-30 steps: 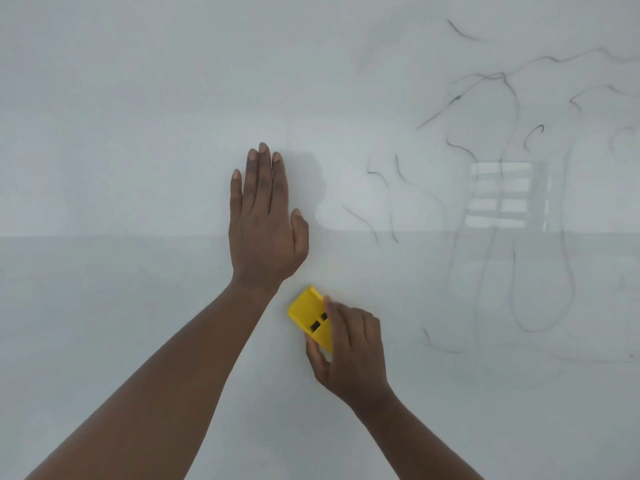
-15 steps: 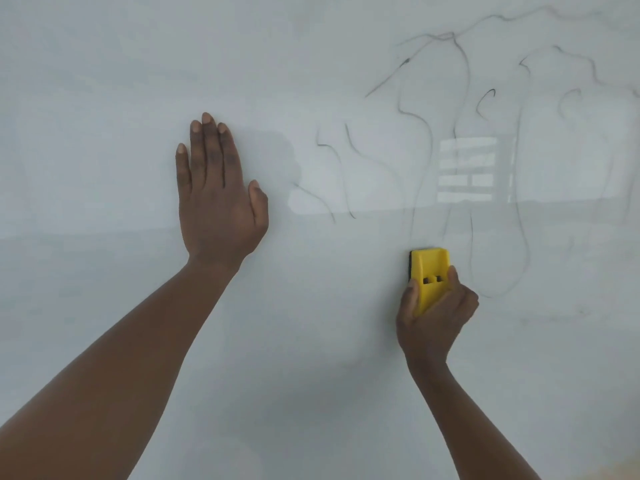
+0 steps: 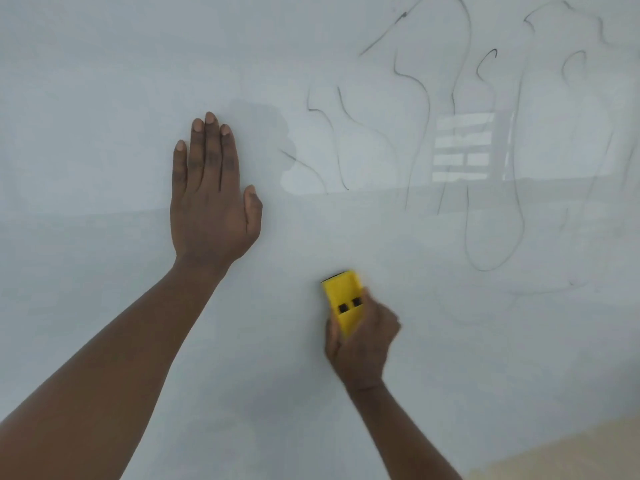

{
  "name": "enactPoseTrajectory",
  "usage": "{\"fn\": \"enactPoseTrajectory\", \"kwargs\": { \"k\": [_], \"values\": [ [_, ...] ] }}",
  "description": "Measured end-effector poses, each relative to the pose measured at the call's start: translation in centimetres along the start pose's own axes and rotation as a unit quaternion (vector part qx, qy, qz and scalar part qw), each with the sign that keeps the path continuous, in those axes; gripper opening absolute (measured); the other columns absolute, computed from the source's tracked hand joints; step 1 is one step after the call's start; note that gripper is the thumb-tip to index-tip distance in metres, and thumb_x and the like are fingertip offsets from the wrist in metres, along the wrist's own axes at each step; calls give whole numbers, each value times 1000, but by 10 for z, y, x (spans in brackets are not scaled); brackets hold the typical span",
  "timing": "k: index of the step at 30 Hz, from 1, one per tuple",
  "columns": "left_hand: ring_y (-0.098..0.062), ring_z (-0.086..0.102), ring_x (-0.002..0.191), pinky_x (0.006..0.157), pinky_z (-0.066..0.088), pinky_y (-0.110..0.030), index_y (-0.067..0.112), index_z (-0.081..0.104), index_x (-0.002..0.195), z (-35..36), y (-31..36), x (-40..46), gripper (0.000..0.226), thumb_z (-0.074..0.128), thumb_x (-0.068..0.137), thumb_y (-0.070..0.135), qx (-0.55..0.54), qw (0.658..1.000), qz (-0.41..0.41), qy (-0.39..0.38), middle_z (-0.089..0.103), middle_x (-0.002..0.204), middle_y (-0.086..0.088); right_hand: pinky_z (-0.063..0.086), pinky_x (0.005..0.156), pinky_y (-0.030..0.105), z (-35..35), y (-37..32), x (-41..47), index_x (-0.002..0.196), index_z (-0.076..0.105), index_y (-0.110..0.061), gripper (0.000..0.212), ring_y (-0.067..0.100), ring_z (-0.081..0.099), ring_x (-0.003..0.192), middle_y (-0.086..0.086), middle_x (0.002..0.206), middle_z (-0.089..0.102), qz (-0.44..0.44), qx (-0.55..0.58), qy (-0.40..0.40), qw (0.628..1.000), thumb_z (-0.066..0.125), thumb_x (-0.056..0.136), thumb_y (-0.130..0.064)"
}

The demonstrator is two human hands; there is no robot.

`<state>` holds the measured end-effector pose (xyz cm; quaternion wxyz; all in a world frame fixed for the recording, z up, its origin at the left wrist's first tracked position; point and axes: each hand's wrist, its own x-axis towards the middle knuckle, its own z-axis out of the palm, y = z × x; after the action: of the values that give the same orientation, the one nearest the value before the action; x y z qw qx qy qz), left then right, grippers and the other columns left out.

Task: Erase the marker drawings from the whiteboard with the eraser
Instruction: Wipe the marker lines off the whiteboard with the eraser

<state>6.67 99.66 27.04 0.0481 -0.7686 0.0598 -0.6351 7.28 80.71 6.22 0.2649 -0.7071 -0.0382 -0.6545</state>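
Step in hand: erasing is under way but far from finished. The right hand (image 3: 362, 336) is gripping the yellow eraser (image 3: 343, 301), fingers wrapped around its lower half, and is pressing it flat against the whiteboard (image 3: 104, 81) in the lower middle of the visible surface, below and to the right of the left hand. The right hand is motion-blurred, so it is judged to be mid-stroke. The left hand (image 3: 213, 199) is lying flat and spread on the board, fingers together and pointing up, thumb out, holding nothing; it appears to be bracing the person.

The patch under and immediately around the eraser is reading as clean. The marker drawings (image 3: 485, 168) are occupying the upper right region, running off the top and right edges of view, well apart from the eraser.

Next move, as judged: the eraser needs carrying up and to the right, kept flat with firm pressure, in overlapping passes across the lines.

Materials: the board is smooth, glossy and pale grey, reflecting a barred window (image 3: 464, 147) shape. The eraser is a hard yellow plastic block, rectangular, with two small dark square recesses on its back and a dark strip, presumably felt, along its board-side edge. The lines are thin, dark and curving, partly faint. A tan surface (image 3: 588, 452) is showing beyond the lower right corner.
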Motion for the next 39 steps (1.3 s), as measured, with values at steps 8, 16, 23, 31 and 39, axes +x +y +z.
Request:
{"fn": "enactPoseTrajectory", "kwargs": {
  "k": [8,16,23,31,39],
  "values": [
    [-31,9,158,129,11,-49,-1,12,159,-2,3,-1,71,32,98,29,-13,1000,-6,3,13,168,-21,37,95,48,-14,29,131,138,42,-2,58,42,47,110,23,115,50,276,12,123,953,56,92,-34],
    [-31,16,157,129,15,-48,-3,22,157,1,3,-3,70,38,95,27,-18,1000,-4,21,19,167,-21,42,80,40,13,-78,174,134,54,-1,58,32,54,94,17,105,59,-57,34,79,995,63,89,-37],
    [-34,21,155,127,21,-51,-6,29,154,-10,3,11,73,41,90,27,-34,999,-1,21,24,164,-23,41,76,39,14,-94,260,131,58,-4,54,31,56,89,12,103,61,-198,43,80,976,61,90,-39],
    [-29,17,157,126,22,-52,-2,25,157,-20,0,70,71,33,96,35,-15,1000,-22,3,21,167,-17,40,92,49,-23,-7,385,136,50,-7,62,40,49,104,22,110,51,54,50,120,990,54,88,-45],
    [-25,13,158,126,18,-50,2,19,159,-7,-5,69,77,33,97,45,1,1000,-21,9,14,170,-13,40,89,47,-16,-49,431,136,51,-5,56,40,49,102,22,112,52,35,55,128,990,61,91,-36]
  ]
}}
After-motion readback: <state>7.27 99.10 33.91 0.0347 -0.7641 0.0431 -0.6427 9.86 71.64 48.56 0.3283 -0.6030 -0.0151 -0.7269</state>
